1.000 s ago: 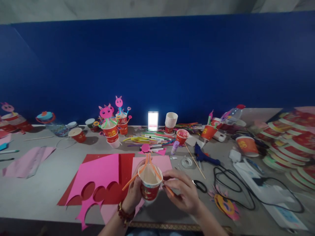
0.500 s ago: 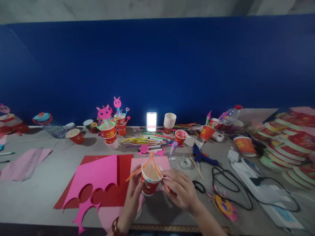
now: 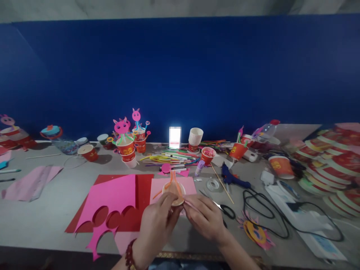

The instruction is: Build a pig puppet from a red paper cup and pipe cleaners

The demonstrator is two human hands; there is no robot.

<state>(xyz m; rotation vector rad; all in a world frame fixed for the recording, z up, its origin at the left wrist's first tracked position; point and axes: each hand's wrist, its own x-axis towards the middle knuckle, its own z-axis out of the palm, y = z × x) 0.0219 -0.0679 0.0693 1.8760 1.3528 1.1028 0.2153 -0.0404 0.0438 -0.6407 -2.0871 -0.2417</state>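
A red paper cup [image 3: 177, 203] with a pale inside is between my two hands, its front mostly hidden behind my fingers. Orange pipe cleaners [image 3: 173, 177] stand up in a loop from it, and a strand pokes out to the left. My left hand [image 3: 161, 219] is closed on the cup's near left side, fingers bent over the rim. At the right rim, the fingers of my right hand [image 3: 204, 216] pinch the orange pipe cleaner where it crosses the edge. Beneath lies a light pink paper sheet [image 3: 157, 183].
Cut bright pink paper [image 3: 112, 198] covers red paper [image 3: 146, 206] at left. Scissors [image 3: 227, 211], a tape roll [image 3: 212, 184] and a blue glue gun [image 3: 234, 179] lie right. Pipe cleaners [image 3: 168, 159] and finished pink-headed cups [image 3: 128, 150] stand behind. A black cord [image 3: 275, 234] loops at far right.
My left hand has moved from the cup's side up over its near rim, covering the front. My right hand's fingers have come in closer to the right rim.
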